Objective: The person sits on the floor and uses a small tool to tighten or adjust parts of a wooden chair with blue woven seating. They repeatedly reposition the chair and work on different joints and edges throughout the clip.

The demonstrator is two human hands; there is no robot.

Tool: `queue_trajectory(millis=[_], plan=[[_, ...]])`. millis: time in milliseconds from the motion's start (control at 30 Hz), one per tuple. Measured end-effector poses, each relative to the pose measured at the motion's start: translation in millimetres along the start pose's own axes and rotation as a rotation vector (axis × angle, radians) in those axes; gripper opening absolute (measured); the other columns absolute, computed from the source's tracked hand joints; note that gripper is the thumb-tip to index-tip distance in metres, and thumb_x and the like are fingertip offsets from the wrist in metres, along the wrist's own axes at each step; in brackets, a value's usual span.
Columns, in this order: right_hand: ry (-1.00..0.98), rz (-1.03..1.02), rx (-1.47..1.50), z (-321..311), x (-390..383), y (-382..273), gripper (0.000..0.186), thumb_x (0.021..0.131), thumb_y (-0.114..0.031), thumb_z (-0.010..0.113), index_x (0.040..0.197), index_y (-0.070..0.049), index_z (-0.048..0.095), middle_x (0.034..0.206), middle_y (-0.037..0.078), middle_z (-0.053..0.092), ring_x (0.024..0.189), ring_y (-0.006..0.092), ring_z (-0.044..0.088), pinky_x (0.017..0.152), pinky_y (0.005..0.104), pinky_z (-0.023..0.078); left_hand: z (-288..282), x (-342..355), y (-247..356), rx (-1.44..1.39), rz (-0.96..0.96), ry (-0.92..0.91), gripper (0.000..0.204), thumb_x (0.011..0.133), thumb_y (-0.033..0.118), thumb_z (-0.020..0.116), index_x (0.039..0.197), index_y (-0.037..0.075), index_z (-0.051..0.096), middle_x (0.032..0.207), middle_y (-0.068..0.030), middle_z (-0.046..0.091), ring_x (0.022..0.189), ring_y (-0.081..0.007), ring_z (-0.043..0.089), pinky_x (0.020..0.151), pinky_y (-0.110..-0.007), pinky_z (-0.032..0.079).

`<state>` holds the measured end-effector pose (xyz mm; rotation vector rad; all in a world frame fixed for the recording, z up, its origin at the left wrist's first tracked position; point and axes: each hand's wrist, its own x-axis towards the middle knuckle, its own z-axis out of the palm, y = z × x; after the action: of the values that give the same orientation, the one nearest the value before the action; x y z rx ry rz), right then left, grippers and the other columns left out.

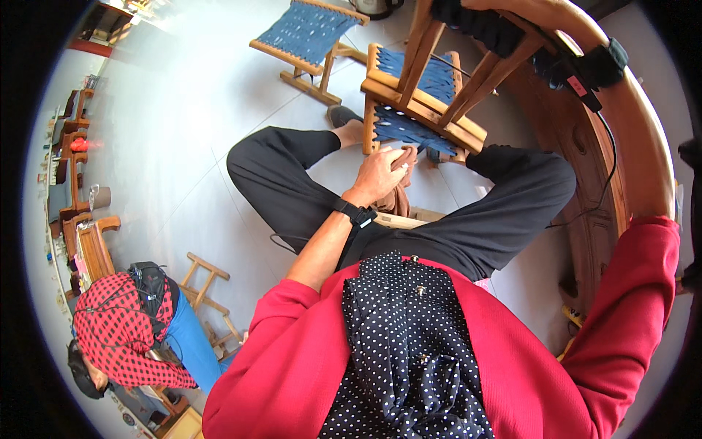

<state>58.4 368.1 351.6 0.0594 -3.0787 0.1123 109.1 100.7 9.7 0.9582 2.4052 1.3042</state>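
My left hand (380, 175) is closed around a bunched brown cloth (398, 199) between my knees. Just beyond it stands a wooden stool with a blue woven seat (402, 126). Over that seat, a second wooden stool (426, 110) is tilted, its foot bar toward me and its legs rising to the top edge. My right hand (530, 9) reaches round from the right and is closed on this stool's upper end; its fingertips are partly cut off by the picture edge. Black straps circle both wrists.
Another blue-seated stool (307, 33) stands at the far left. A wooden cabinet (585, 168) lines my right side, with a black cable (610, 157) hanging before it. At lower left a person in a checked shirt (121, 322) bends near a wooden stool frame (208, 285). Wooden chairs stand further left.
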Motion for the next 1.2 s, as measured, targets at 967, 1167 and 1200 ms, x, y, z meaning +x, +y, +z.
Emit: queue_trajectory(millis=[967, 1167, 1200], plan=[[0.273, 0.906, 1.971, 362.6, -121.8, 66.7, 0.047, 0.090, -0.043, 0.074, 0.121, -0.010, 0.061, 0.104, 0.005, 0.068, 0.095, 0.0175, 0.066, 0.088, 0.0348, 0.056, -84.5, 11.0, -1.2, -0.609, -0.285, 0.394, 0.031, 0.096, 0.009, 0.062, 0.124, -0.005, 0.063, 0.107, -0.0005, 0.065, 0.095, -0.0077, 0.059, 0.088, -0.023, 0.048], [0.266, 0.968, 1.957, 374.9, -122.6, 77.4, 0.042, 0.086, -0.038, 0.074, 0.116, -0.010, 0.064, 0.101, 0.004, 0.066, 0.092, 0.0167, 0.063, 0.086, 0.0350, 0.053, -93.7, 65.7, 3.4, -0.519, -0.105, 0.421, 0.043, 0.093, 0.024, 0.067, 0.124, -0.003, 0.055, 0.108, -0.0081, 0.065, 0.095, -0.0152, 0.060, 0.089, -0.031, 0.050], [0.266, 0.999, 1.979, 377.8, -121.9, 78.9, 0.041, 0.086, -0.037, 0.074, 0.115, -0.010, 0.064, 0.100, 0.004, 0.066, 0.092, 0.0164, 0.062, 0.086, 0.0349, 0.052, -99.4, 82.0, 3.7, -0.438, -0.085, 0.482, 0.040, 0.092, 0.022, 0.067, 0.121, -0.004, 0.056, 0.106, -0.0090, 0.066, 0.097, -0.0159, 0.061, 0.090, -0.032, 0.050]])
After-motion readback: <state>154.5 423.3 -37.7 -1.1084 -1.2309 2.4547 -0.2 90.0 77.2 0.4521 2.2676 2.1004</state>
